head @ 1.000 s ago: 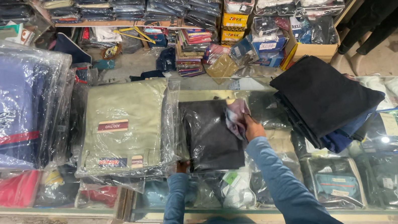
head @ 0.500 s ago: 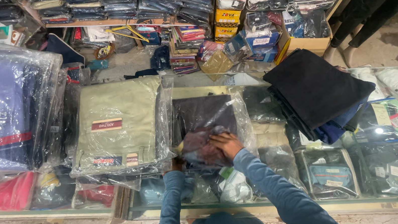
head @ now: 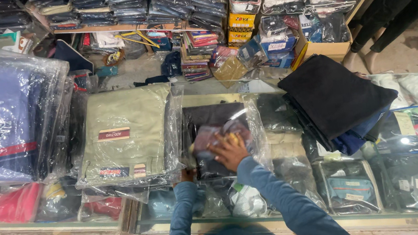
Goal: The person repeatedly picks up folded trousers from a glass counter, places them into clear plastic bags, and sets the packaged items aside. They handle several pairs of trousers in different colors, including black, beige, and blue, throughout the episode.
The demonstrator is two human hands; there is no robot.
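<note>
On the glass counter [head: 264, 217], the bagged dark garment [head: 209, 122] lies directly under the right hand [head: 228, 151], long axis running away from the person. The right-hand fingers are spread flat, pressing down, not gripping; the left hand [head: 188, 175] sits at the near-left corner, grip indeterminate. The bagged olive garment [head: 126, 135] touches its left edge; the dark folded stack [head: 333, 94] lies near on the right.

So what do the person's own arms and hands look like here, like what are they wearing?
Both arms are covered to the wrist in long, plain blue sleeves of a soft-looking fabric, with no pattern or marking visible. The right hand is bare: no glove, and no ring or watch can be made out, though it is slightly blurred. The left hand is mostly hidden, so little of it can be judged.
</note>
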